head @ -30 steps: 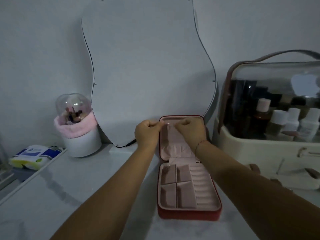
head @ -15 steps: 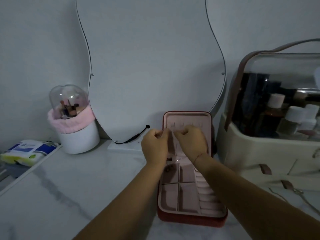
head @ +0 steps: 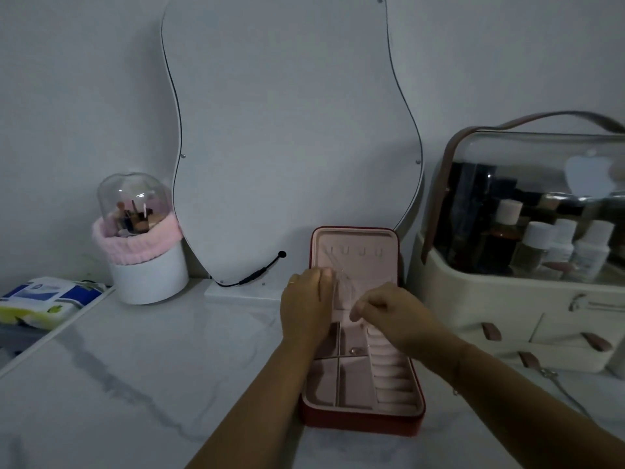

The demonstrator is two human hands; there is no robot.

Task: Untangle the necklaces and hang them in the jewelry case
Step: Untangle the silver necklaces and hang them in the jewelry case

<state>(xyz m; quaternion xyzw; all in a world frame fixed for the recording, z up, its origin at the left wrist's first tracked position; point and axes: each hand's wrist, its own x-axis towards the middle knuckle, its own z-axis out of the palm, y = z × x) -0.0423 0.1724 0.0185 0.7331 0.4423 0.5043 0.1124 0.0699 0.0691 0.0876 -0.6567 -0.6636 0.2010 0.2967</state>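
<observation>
Open jewelry case (head: 362, 419) on surface (head: 135, 384), lid (head: 385, 265) upright, thin necklace (head: 340, 270) hanging from leftmost hook (head: 326, 249), right hand (head: 394, 314) pinching it, left hand (head: 304, 309) curled beside it, grip indeterminate.

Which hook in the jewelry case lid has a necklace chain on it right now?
The leftmost hook: a thin chain slants down from it, while the other hooks look bare.

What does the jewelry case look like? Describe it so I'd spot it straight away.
Find the tall wavy mirror against the wall. By its lower right edge, just left of the cream cosmetics box, the case lies open on the table. It alone is red outside and pink inside, with a row of hooks in its raised lid.
</observation>
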